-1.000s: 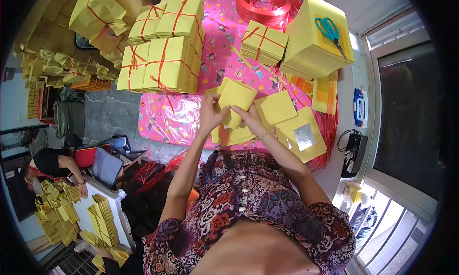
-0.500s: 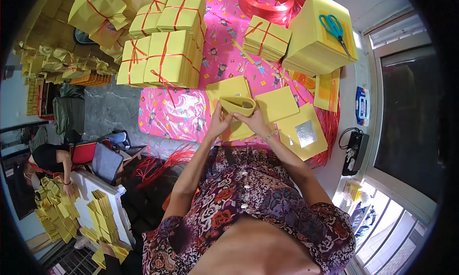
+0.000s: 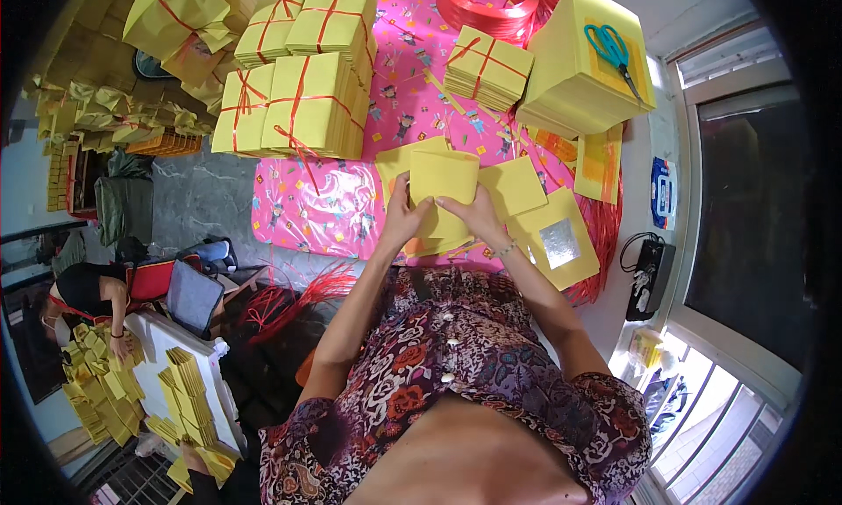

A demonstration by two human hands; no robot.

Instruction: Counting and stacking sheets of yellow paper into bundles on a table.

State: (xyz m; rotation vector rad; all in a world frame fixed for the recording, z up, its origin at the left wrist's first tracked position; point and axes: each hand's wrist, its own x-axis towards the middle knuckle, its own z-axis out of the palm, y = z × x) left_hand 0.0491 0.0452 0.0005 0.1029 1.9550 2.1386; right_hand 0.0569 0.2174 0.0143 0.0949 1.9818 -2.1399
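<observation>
A grey tiled floor (image 3: 206,193) spreads well off to the left of the left hand (image 3: 402,215), and a white-framed window with a dark pane (image 3: 750,198) stands far to the right of the right hand (image 3: 478,214). Under both hands is a table in a glossy pink plastic cover (image 3: 316,202), printed with small figures; its sheen is brightest left of the left hand.

Away to the lower left of the left hand, a person in a black top (image 3: 88,290) reaches over a white tabletop (image 3: 156,338) strewn with folded yellow paper.

Beyond the right hand rises a tall block of stacked yellow paper (image 3: 548,84). Beyond the left hand and to its left stand yellow paper bundles tied crosswise with red ribbon (image 3: 311,106); farther out, past the right hand, lie a shiny red coil of plastic ribbon (image 3: 491,24) and a smaller tied yellow bundle (image 3: 487,75).

A flat yellow sheet with a silvery square patch (image 3: 526,233) lies just right of the right hand. Between the two hands is a yellow rectangular paper piece (image 3: 445,173) — bowed at its far edge — over other yellow sheets. Both hands grip it, thumbs on its near face; how many layers it has, I cannot tell.

Smallest are the teal-handled scissors (image 3: 621,64), on the tall block beyond the right hand.
</observation>
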